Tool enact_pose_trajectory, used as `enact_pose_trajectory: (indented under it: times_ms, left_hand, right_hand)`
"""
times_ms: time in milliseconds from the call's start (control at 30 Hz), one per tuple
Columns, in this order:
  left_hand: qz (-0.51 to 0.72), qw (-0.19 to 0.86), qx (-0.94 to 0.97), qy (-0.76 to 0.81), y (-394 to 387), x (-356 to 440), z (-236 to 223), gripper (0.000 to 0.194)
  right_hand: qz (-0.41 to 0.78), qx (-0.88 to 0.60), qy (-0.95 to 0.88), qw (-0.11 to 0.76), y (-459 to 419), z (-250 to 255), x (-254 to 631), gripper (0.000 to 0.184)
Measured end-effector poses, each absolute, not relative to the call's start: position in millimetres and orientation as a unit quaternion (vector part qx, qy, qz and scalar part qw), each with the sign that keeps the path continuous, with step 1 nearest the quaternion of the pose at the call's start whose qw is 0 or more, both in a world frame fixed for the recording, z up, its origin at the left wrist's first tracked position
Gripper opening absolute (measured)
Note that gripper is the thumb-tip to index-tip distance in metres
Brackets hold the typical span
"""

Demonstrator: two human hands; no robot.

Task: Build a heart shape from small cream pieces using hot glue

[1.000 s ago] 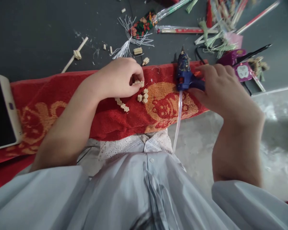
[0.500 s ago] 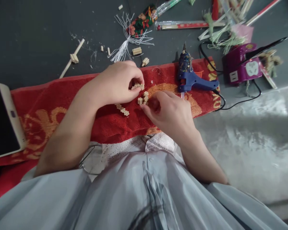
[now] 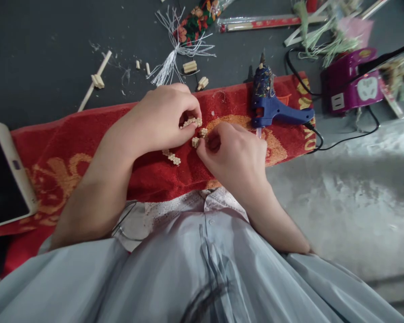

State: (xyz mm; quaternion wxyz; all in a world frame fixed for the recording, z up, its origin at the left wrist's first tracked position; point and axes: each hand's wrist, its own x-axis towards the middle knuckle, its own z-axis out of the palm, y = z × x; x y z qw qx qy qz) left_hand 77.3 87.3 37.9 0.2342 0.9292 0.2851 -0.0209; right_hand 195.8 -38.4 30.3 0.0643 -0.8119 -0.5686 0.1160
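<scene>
My left hand [image 3: 164, 116] is closed, thumb and fingers pinching a strip of short pale stick pieces [image 3: 192, 122] above the red towel [image 3: 148, 179]. Close by on the right, my right hand [image 3: 237, 152] has thumb and forefinger closed on a small bundle of short sticks [image 3: 195, 142]. A further cluster of stick pieces [image 3: 204, 132] shows just behind that bundle, partly covered by my right fingers; I cannot tell whether the two are joined. Another strip of stick pieces [image 3: 171, 157] lies on the towel below my left hand.
A blue glue gun [image 3: 267, 112] rests on the towel's right part, near a purple power adapter [image 3: 353, 85]. Stick bundles [image 3: 190, 67], a stick with a bundle on it [image 3: 97, 81] and a white tassel [image 3: 175, 58] lie beyond the towel. A tablet-like device [image 3: 6, 175] is at left.
My right thumb and forefinger have closed in on the small bundle and cover more of the cluster. My left hand keeps its pinch on the strip. The view has shifted slightly.
</scene>
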Motion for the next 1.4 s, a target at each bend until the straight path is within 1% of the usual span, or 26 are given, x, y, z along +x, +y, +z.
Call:
enact_pose_trajectory:
  times_ms: [367, 500, 700, 867, 1033, 1200, 1400]
  left_hand:
    - [-0.033, 0.244, 0.921, 0.301, 85.9, 78.0, 40.5, 0.022]
    - [-0.035, 0.243, 0.924, 0.294, 86.3, 78.2, 40.5, 0.023]
    - [-0.031, 0.251, 0.921, 0.296, 86.4, 77.9, 40.0, 0.021]
    - [-0.026, 0.248, 0.927, 0.280, 86.1, 76.5, 40.2, 0.025]
    - [-0.027, 0.248, 0.927, 0.280, 86.5, 76.7, 40.1, 0.023]
    - [-0.031, 0.244, 0.926, 0.285, 85.8, 77.4, 38.0, 0.020]
    - [-0.022, 0.245, 0.930, 0.274, 84.9, 76.7, 36.7, 0.024]
  right_hand:
    - [0.126, -0.809, -0.572, 0.052, -31.8, 38.2, 197.5, 0.017]
    - [0.113, -0.813, -0.569, 0.047, -32.5, 38.1, 197.1, 0.016]
    - [0.121, -0.823, -0.554, 0.039, -31.5, 37.6, 194.8, 0.017]
    - [0.114, -0.820, -0.557, 0.060, -30.8, 35.4, 194.8, 0.015]
    - [0.101, -0.819, -0.559, 0.080, -31.1, 34.0, 193.9, 0.014]
    - [0.102, -0.819, -0.560, 0.073, -30.4, 34.3, 192.8, 0.014]
    - [0.092, -0.817, -0.563, 0.084, -30.7, 33.3, 192.8, 0.013]
